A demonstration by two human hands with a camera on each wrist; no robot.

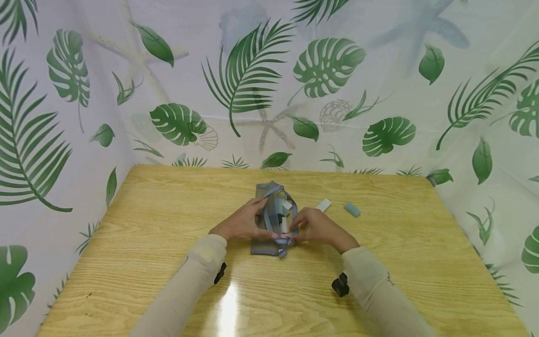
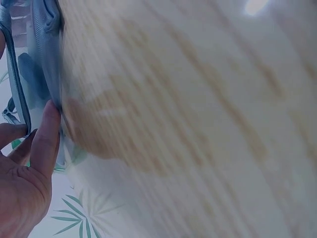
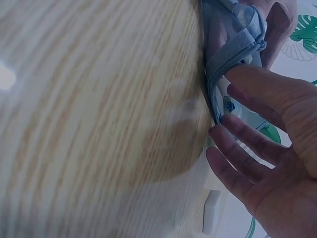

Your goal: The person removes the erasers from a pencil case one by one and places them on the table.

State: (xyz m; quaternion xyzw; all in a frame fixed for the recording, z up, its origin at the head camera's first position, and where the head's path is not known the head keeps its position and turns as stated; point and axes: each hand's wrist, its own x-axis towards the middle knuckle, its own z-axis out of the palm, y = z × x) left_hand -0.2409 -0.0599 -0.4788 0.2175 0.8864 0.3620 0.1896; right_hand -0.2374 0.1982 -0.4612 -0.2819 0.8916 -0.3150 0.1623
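A grey mesh pouch (image 1: 263, 245) with blue trim lies on the table, its mouth spread apart. Inside it show small white and light-blue pieces, among them a white block (image 1: 284, 224). My left hand (image 1: 244, 222) grips the pouch's left side, thumb at the near end of the opening and fingers farther back. On the other side, my right hand (image 1: 317, 227) holds the right edge with bent fingers. In the right wrist view its thumb reaches over the blue trim (image 3: 233, 52), with the other fingers along the outside. The pouch's far end is partly hidden in both wrist views.
Just beyond my right hand lies a white block (image 1: 324, 205), with a blue block (image 1: 352, 209) to its right. The wooden table (image 1: 168, 201) meets a leaf-printed cloth (image 1: 252, 93) at the back. Black wrist cameras (image 1: 340, 284) sit under both forearms.
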